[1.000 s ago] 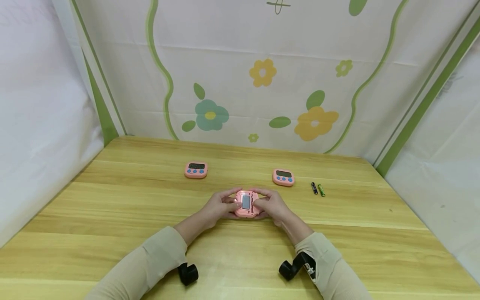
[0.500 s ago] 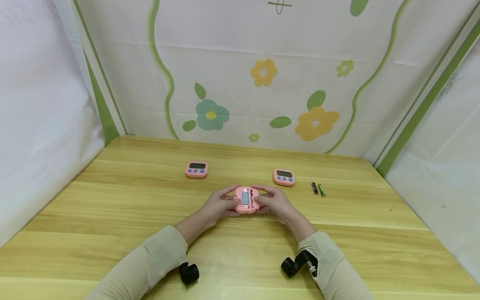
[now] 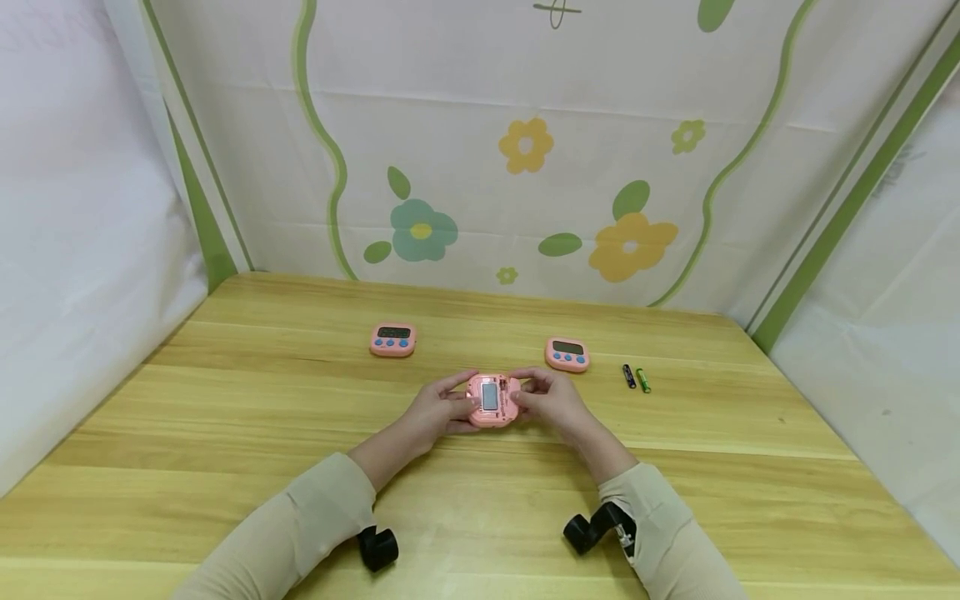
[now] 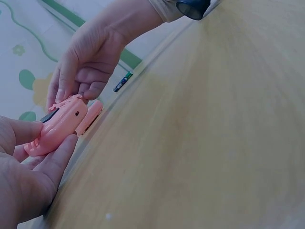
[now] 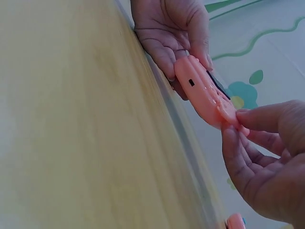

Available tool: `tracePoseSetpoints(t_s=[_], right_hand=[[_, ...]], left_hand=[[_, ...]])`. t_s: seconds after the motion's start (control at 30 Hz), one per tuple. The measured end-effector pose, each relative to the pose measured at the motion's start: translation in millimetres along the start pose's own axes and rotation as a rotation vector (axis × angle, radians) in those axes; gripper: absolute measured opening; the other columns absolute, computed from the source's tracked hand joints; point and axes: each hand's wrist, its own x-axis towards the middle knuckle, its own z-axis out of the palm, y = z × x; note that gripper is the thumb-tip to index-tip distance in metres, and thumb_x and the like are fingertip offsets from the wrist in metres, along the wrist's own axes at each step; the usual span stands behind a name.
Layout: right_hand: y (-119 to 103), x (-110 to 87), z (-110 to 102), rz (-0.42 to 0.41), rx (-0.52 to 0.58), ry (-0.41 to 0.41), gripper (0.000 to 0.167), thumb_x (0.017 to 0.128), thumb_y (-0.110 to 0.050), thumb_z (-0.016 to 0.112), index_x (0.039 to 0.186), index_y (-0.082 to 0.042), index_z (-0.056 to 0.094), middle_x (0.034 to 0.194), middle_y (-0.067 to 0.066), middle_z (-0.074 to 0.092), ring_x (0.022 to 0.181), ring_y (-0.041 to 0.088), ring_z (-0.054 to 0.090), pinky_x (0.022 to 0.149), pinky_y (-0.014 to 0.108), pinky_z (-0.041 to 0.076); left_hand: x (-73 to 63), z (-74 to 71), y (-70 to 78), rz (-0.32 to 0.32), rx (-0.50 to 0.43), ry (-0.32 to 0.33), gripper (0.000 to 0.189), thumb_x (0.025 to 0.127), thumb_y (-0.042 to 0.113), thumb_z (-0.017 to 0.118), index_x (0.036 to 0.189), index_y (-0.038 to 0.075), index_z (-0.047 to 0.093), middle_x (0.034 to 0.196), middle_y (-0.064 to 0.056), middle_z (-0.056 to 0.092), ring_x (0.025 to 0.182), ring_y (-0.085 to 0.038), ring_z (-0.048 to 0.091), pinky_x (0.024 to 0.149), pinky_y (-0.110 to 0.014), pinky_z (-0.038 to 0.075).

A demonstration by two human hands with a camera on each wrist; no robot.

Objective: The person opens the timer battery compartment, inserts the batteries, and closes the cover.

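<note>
The wooden bench [image 3: 480, 517] bears one pink timer [image 3: 393, 340] beyond the left hand [image 3: 435, 410], another timer [image 3: 567, 355] beyond the right hand [image 3: 553, 405], and, right of that hand, a dark battery [image 3: 629, 377] beside a green battery [image 3: 643, 381].

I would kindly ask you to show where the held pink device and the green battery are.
Held pink device [image 3: 490, 397]: head view, grey rectangular panel.
Green battery [image 3: 643, 381]: head view, middle of its side.
</note>
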Motion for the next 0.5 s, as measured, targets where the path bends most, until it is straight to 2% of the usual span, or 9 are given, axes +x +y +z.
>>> tracePoseSetpoints(t_s=[0.23,0.5], right_hand=[[-4,1.0,-4,0.002,0.036,-0.043,0.029,0.081,0.007,0.052,0.110,0.008,0.052,0.072,0.010,0.053,0.060,0.014,0.052,0.058,0.029,0.050],[-3,2.0,-19,0.043,0.056,-0.078,0.031,0.082,0.003,0.052,0.112,0.010,0.048,0.077,0.009,0.056,0.066,0.015,0.054,0.065,0.032,0.050]], left_hand=[[-0.5,-0.1,1.1,-0.003,0.000,0.010,0.051,0.083,-0.006,0.049,0.132,0.005,0.035,0.101,-0.023,0.053,0.074,-0.023,0.059,0.068,-0.038,0.050],[-0.8,-0.1,1.5,-0.010,-0.005,0.005,0.053,0.083,-0.006,0.050,0.132,0.005,0.035,0.099,-0.021,0.055,0.070,-0.021,0.059,0.066,-0.036,0.051]])
